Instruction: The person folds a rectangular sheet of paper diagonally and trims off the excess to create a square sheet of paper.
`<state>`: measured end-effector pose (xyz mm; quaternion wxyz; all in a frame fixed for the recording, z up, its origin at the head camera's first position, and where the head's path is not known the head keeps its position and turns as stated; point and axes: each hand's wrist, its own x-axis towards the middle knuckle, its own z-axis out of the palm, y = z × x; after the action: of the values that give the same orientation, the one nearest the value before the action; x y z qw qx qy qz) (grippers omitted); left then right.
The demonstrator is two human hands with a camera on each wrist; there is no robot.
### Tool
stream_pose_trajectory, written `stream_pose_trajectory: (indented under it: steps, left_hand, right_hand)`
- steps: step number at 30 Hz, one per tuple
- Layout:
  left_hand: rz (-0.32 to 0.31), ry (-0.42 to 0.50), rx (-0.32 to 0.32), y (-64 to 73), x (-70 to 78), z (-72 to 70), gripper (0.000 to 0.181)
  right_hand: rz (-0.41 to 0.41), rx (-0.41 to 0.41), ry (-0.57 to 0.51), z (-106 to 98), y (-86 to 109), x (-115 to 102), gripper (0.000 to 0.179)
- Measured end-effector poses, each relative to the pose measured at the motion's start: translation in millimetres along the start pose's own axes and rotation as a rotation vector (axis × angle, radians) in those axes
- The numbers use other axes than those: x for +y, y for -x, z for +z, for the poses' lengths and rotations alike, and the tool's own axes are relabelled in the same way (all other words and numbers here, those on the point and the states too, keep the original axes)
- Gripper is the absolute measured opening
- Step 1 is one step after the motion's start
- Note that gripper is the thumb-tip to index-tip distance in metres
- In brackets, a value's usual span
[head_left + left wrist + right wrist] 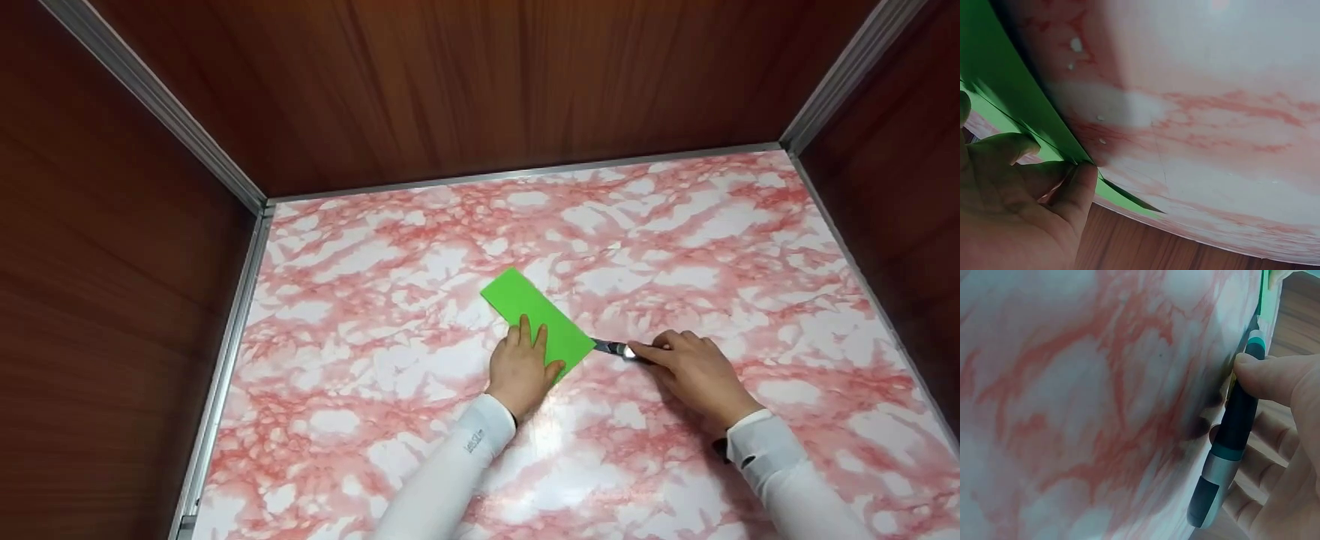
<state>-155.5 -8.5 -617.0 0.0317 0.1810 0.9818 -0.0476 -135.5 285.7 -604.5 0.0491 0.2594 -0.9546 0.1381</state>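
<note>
A bright green rectangle of paper (536, 304), seemingly folded, lies slantwise on the tabletop. My left hand (519, 371) presses on its lower left part with extended fingers. In the left wrist view, layers of the green paper (1016, 90) stand slightly apart beside the fingertips. My right hand (697, 371) grips a utility knife (616, 349) by its handle, thumb along the top. The blade meets the paper's right corner; whether its tip lies between the layers I cannot tell. The knife's black and grey handle (1235, 410) shows clearly in the right wrist view.
The tabletop (360, 300) has a red and white marbled pattern. Brown wood-grain panels (480, 82) stand at the back and both sides, with metal strips (232, 300) along the edges.
</note>
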Motion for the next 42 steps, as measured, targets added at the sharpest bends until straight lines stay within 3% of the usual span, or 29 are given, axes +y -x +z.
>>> stream_pose_trajectory:
  steps: [7,13,18,31,42]
  left_hand:
    - [0.001,0.015,0.048,0.6,-1.5,-1.2,0.074]
    - [0.028,0.123,0.026,0.7,-6.9,-5.0,0.074]
    - [0.046,0.162,0.025,0.2,-9.5,-5.1,0.073]
    - [0.027,0.172,-0.015,0.1,-8.6,-6.8,0.074]
    - [0.025,0.192,-0.014,-0.2,-9.2,-5.0,0.073]
  right_hand:
    - [-0.012,-0.009,-0.01,2.8,-4.2,-0.5,0.051]
    - [-0.024,-0.001,-0.003,3.6,-7.2,1.3,0.051]
    - [-0.034,-0.003,-0.012,4.5,-6.6,0.8,0.051]
    - [-0.057,0.008,-0.01,5.6,-8.6,1.2,0.051]
    - [0.006,0.019,0.011,2.8,-6.1,5.8,0.05]
